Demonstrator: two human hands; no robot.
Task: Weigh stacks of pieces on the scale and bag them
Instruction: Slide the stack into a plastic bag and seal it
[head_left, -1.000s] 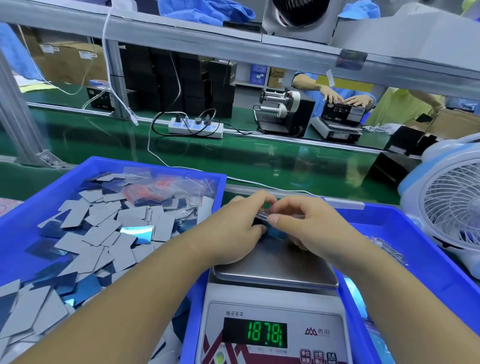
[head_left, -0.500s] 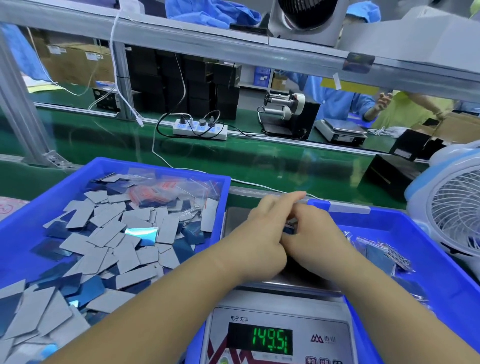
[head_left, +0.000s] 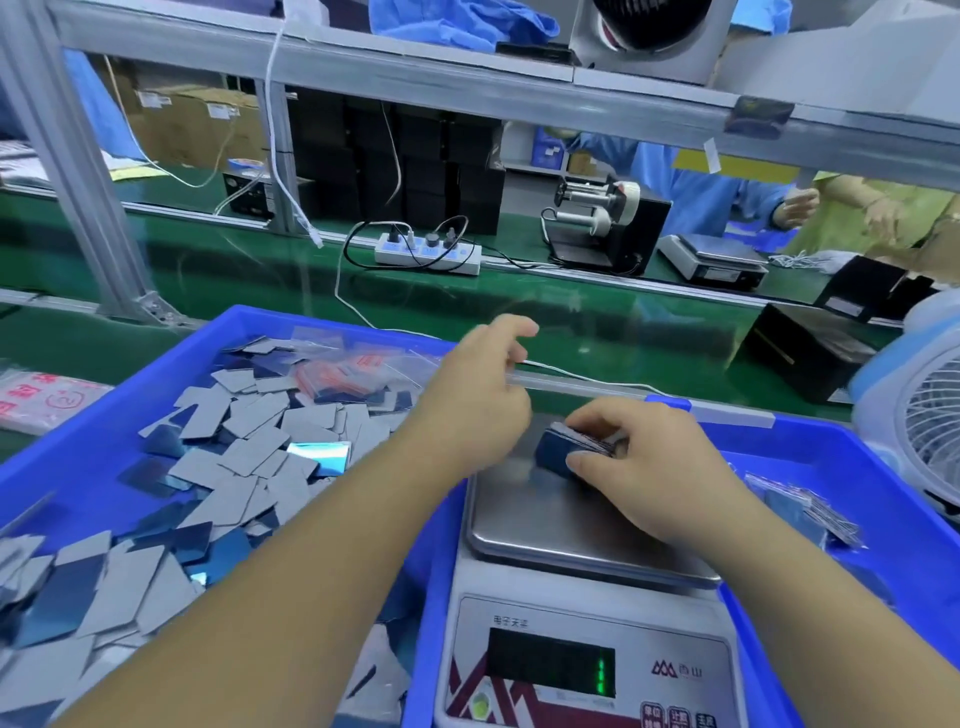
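right hand (head_left: 644, 467) pinches a stack of pieces (head_left: 576, 447) at frame centre, stack touching the scale (head_left: 582, 530) pan's far edge (fingers cover its right end). left hand (head_left: 478, 400) just left of it, fingers loosely curled, holding nothing i can see. scale display mostly dark, digits unreadable. loose pieces (head_left: 234, 447) fill the left blue tray (head_left: 156, 364), lower ones cut off.

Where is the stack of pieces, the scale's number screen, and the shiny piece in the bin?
stack of pieces (head_left: 566, 444): head view, blue front face.
number screen (head_left: 550, 670): head view, dark middle.
shiny piece (head_left: 319, 457): head view, its middle.
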